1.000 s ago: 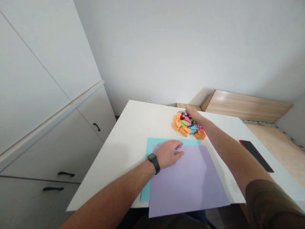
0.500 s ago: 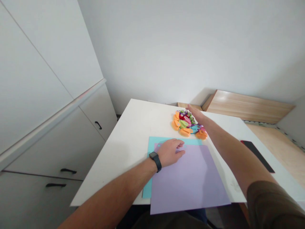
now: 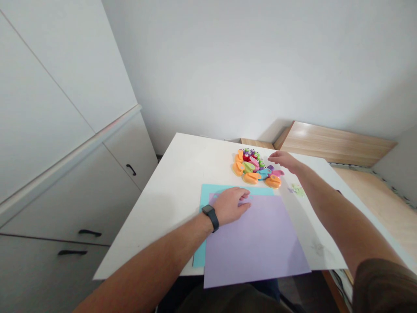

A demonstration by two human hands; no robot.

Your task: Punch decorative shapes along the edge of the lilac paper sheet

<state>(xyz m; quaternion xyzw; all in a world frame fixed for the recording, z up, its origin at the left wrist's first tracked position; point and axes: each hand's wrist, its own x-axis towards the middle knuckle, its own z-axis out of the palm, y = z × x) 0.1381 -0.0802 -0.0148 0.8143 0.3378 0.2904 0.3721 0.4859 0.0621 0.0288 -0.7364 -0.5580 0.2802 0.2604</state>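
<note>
The white cabinet at the left is closed, its contents out of sight behind fronts with black handles. On the white table, a bunch of colourful plastic pieces lies loose near the far edge — orange ones toward the front and left, with green, pink, blue and red among them, and small round ones with eyes at the back.

The left hand, a dark watch at its wrist, rests on a purple sheet, fingers loosely curled with a narrow gap to the thumb. That sheet overlaps a light blue sheet and overhangs the table's near edge. The right hand is just right of the pieces, fingers loosely outstretched; its palm is hidden. Small green and purple bits lie beside the right forearm.
</note>
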